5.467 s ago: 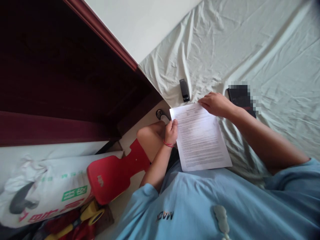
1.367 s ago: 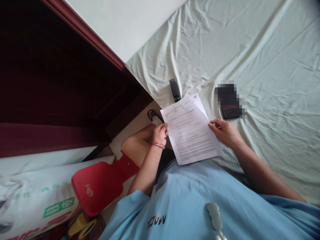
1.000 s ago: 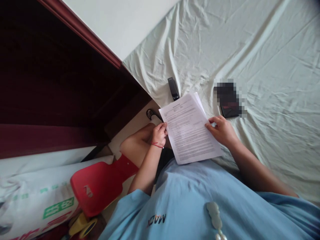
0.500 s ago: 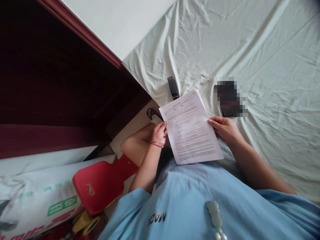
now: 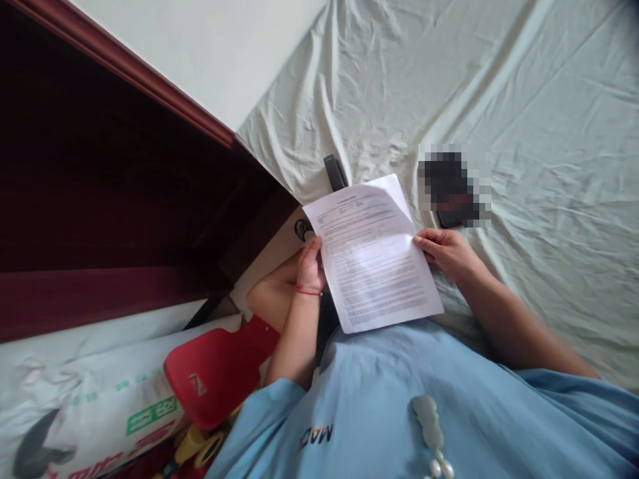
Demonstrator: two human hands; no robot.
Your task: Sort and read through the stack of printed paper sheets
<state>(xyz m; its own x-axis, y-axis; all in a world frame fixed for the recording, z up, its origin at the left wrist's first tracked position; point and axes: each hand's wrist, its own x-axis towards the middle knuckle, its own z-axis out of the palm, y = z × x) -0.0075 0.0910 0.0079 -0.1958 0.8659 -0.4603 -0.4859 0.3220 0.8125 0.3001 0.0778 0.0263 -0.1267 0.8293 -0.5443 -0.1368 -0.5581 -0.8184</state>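
Observation:
Printed sheets of paper (image 5: pixel 377 266), a small stack with edges slightly offset at the top, are held above my lap. My left hand (image 5: pixel 310 267) grips their left edge, thumb at the margin and the other fingers partly hidden behind. On the opposite edge, my right hand (image 5: pixel 446 253) pinches the paper between thumb and fingers; the sheet bends a little there. A black stapler-like object (image 5: pixel 334 171) lies on the bed just beyond the sheets, its near end covered by them. To the right rests a dark, blurred-out flat object (image 5: pixel 449 189), perhaps a phone.
A wrinkled pale green bedsheet (image 5: pixel 549 199) spreads to the right. Dark red wooden furniture (image 5: pixel 124 166) stands on the left. Below it are a red plastic chair (image 5: pixel 214 372), a white printed sack (image 5: pixel 100 399) and a yellow object (image 5: pixel 197 446).
The top left corner of the sheets has swung left and towards the stapler, covering more of it. My left hand has shifted its hold along the edge. The view has turned slightly.

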